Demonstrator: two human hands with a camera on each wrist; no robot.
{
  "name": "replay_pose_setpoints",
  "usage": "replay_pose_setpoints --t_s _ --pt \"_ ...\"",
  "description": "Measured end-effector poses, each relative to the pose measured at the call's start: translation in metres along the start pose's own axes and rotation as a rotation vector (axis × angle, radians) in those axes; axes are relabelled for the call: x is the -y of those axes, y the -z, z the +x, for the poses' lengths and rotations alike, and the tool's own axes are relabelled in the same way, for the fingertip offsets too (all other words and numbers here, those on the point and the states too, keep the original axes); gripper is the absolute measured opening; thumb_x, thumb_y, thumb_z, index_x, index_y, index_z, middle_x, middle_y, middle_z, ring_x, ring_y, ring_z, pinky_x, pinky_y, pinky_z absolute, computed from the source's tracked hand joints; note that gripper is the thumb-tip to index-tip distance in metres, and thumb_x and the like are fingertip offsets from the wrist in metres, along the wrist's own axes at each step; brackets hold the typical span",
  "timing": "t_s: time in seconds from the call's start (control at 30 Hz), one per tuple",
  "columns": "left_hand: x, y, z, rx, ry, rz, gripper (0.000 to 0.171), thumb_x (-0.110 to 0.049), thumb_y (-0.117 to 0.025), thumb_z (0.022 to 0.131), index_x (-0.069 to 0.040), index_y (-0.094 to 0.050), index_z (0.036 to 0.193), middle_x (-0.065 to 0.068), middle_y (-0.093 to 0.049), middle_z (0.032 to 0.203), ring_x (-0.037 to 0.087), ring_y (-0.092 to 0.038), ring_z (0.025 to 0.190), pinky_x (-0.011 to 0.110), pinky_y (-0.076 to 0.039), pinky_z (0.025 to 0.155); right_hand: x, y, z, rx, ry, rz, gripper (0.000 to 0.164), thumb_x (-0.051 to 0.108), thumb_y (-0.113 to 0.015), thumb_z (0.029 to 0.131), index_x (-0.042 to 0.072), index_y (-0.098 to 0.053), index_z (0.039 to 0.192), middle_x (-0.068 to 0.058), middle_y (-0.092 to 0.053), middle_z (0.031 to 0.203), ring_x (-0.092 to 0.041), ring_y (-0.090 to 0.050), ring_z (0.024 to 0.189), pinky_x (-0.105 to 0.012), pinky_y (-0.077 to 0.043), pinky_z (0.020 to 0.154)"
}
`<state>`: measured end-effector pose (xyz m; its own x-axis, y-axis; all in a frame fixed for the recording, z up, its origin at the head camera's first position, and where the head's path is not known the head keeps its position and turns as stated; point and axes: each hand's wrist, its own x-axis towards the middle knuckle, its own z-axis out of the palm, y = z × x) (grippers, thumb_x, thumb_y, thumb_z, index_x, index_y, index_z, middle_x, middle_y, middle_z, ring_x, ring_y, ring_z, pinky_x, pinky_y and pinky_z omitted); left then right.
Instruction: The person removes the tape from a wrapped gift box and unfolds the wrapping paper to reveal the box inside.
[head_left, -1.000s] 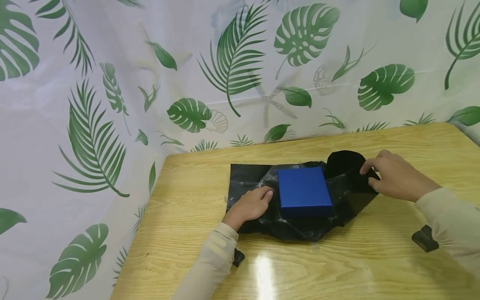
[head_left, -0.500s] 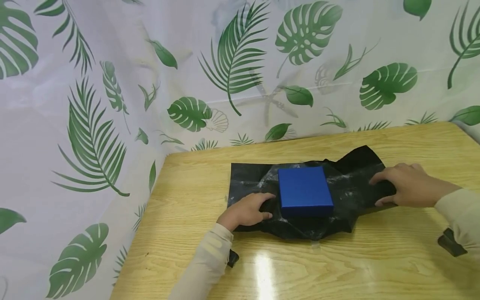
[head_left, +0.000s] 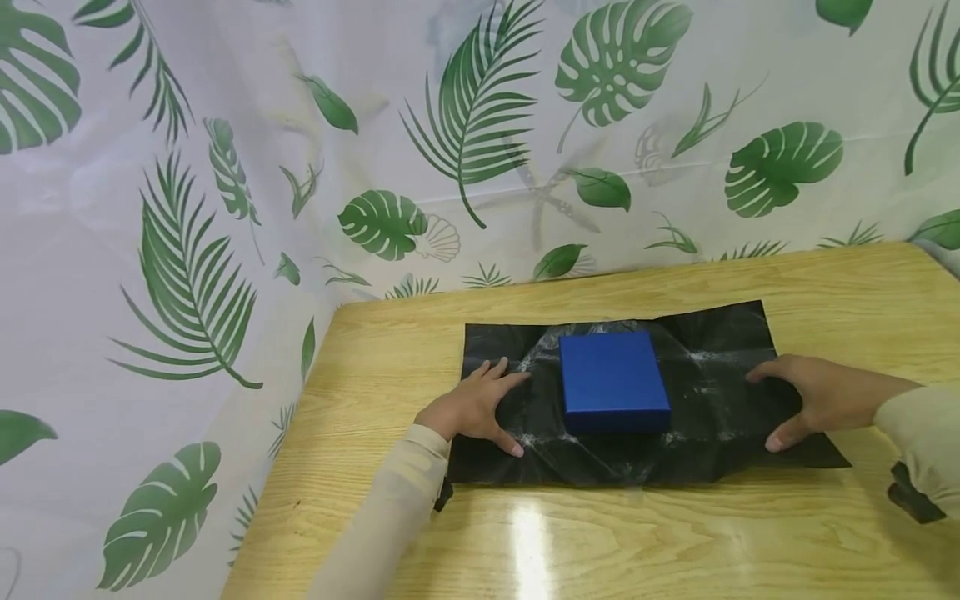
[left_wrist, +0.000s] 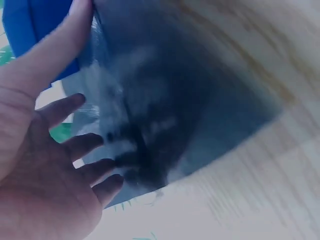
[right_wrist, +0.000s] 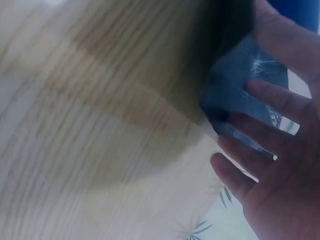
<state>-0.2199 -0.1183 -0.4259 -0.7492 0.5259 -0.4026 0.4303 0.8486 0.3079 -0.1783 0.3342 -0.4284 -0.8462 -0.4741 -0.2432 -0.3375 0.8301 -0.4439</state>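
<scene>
A blue box (head_left: 613, 375) lies on a creased black sheet (head_left: 705, 392) spread across the wooden table. On the left part of the sheet rests my left hand (head_left: 474, 407), its fingers and thumb spread wide. My right hand (head_left: 813, 398) is over the right part, thumb and fingers apart, fingertips right at the sheet. In the left wrist view the relaxed left fingers (left_wrist: 82, 145) show against the shiny dark sheet (left_wrist: 165, 100), with a corner of the box (left_wrist: 42, 30) above. The right wrist view shows loosely stretched right fingers (right_wrist: 255, 130) beside the sheet's edge (right_wrist: 235, 90).
A wooden table (head_left: 600, 542) extends around the sheet. Small black pieces lie by each forearm, one on the right (head_left: 911, 496) and one on the left (head_left: 443, 495). A leaf-patterned curtain (head_left: 285, 167) hangs along the back and left.
The sheet's right end, curled up earlier, now lies flat and spread out. My right hand has moved right and opened; my left hand has spread its fingers and shifted slightly left.
</scene>
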Motion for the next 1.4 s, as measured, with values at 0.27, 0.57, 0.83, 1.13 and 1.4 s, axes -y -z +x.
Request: replay_pose_setpoints --t_s 0.27,0.57,0.83,1.13,1.4 --pt "0.006 -0.004 0.013 0.031 0.047 0.068 0.131 -0.060 -0.091 0.064 -0.036 -0.009 0.164 0.004 0.007 0.170 0.030 0.007 0.155 0.056 -0.012 0.122 0.000 -0.013 0.011 -0.026 0.019 -0.004 0.119 0.044 -0.095 0.063 -0.013 -0.035 0.148 -0.050 -0.021 0.148 -0.070 -0.028 0.129 -0.073 -0.040 0.093" --pt "0.009 -0.004 0.021 0.057 0.042 0.109 0.138 -0.063 -0.090 0.063 -0.036 -0.001 0.164 0.005 0.011 0.169 0.031 0.008 0.155 0.050 -0.005 0.124 -0.006 -0.021 0.015 0.007 -0.020 -0.047 0.138 0.051 -0.096 0.056 0.002 -0.019 0.159 -0.045 -0.014 0.154 -0.067 -0.021 0.136 -0.080 -0.025 0.099" --pt "0.009 -0.004 0.020 0.073 0.080 0.111 0.139 -0.065 -0.090 0.061 -0.038 0.000 0.164 0.002 0.011 0.170 0.029 0.009 0.155 0.050 -0.004 0.124 -0.008 -0.025 0.017 0.015 -0.051 -0.017 0.146 0.056 -0.093 0.051 0.012 -0.012 0.163 -0.038 -0.006 0.160 -0.063 -0.013 0.141 -0.084 -0.005 0.100" --pt "0.009 -0.003 0.021 0.072 0.092 0.116 0.139 -0.064 -0.090 0.061 -0.038 0.000 0.164 0.002 0.010 0.170 0.028 0.009 0.155 0.051 -0.005 0.124 -0.005 -0.021 0.019 0.030 -0.063 -0.052 0.145 0.054 -0.094 0.052 0.012 -0.010 0.163 -0.038 -0.007 0.159 -0.064 -0.014 0.140 -0.084 -0.004 0.100" --pt "0.010 -0.002 0.020 0.080 0.089 0.107 0.139 -0.065 -0.089 0.061 -0.039 0.001 0.163 0.001 0.011 0.170 0.027 0.009 0.155 0.051 -0.004 0.124 -0.002 -0.021 0.019 0.036 -0.068 -0.051 0.146 0.054 -0.094 0.052 0.011 -0.010 0.163 -0.039 -0.006 0.159 -0.065 -0.012 0.139 -0.085 -0.004 0.099"
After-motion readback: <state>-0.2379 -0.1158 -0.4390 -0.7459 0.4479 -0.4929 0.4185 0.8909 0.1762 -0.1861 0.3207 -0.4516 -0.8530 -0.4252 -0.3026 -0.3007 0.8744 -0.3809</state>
